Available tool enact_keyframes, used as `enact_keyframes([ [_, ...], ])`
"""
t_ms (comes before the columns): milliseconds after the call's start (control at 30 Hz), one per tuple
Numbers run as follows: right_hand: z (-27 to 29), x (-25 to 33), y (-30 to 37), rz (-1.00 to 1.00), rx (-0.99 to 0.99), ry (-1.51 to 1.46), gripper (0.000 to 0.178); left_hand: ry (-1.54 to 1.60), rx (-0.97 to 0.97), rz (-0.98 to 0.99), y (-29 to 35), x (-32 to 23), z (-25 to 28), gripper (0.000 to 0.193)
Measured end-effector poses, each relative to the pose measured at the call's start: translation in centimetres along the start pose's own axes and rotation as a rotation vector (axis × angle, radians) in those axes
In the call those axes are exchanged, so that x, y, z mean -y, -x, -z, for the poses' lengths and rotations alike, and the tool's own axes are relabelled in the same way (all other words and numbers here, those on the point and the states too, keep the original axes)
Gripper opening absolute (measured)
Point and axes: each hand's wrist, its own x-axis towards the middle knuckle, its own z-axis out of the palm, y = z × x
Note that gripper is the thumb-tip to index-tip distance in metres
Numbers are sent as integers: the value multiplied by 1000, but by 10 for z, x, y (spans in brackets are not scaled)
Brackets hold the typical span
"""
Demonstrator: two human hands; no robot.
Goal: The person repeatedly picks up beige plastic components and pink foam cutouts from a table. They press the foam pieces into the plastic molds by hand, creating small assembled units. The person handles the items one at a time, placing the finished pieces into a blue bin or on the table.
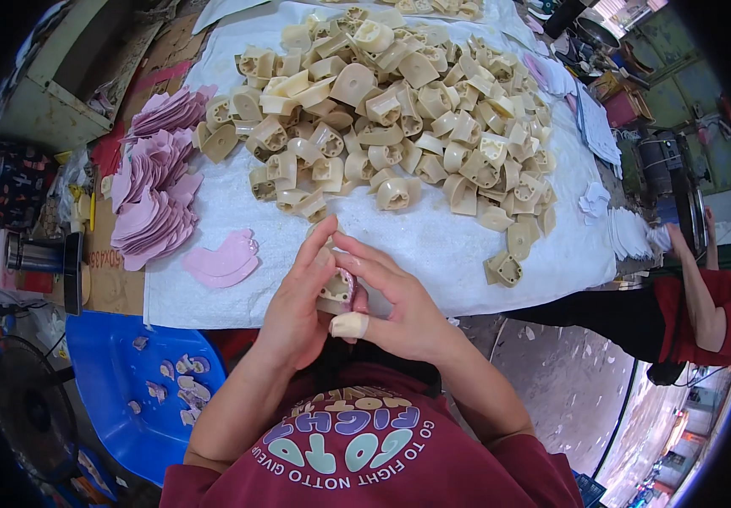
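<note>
- I hold one cream plastic part (pixel 336 286) between both hands, just over the near edge of the white sheet (pixel 433 245), with a bit of pink showing on its face.
- My left hand (pixel 297 305) is closed around its left side, fingers curled up over the top.
- My right hand (pixel 399 305) grips it from the right; the taped thumb (pixel 350 324) presses in below it.
- Just to the left on the sheet lie two loose pink cut-outs (pixel 223 259).
- Farther left, stacks of pink cut-outs (pixel 155 182) run along the sheet's edge.
- Beyond my hands spreads a big heap of cream plastic parts (pixel 399 110).
- At lower left stands a blue stool (pixel 132 372) with scraps on it.
- At right, another person's arm (pixel 691 279) reaches toward white pieces.
</note>
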Motion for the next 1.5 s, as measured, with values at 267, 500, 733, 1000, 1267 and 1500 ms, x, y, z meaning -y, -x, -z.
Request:
enact_keyframes([
  [267,5,-4,-2,165,-65,177,48,46,147,-28,6,3,-2,74],
  [500,-6,15,4,-15,-22,-655,37,78,240,-92,15,11,8,103],
  [733,-4,17,-1,-136,-29,-720,31,83,246,-220,12,11,-1,105],
  [1000,-1,13,6,-368,9,-906,38,251,252,-85,12,16,12,100],
  [1267,-18,-5,8,-141,-213,-574,41,-143,242,-246,7,15,22,101],
  [1500,15,-5,14,-605,-127,-762,34,-1546,382,-731,0,-22,11,87],
])
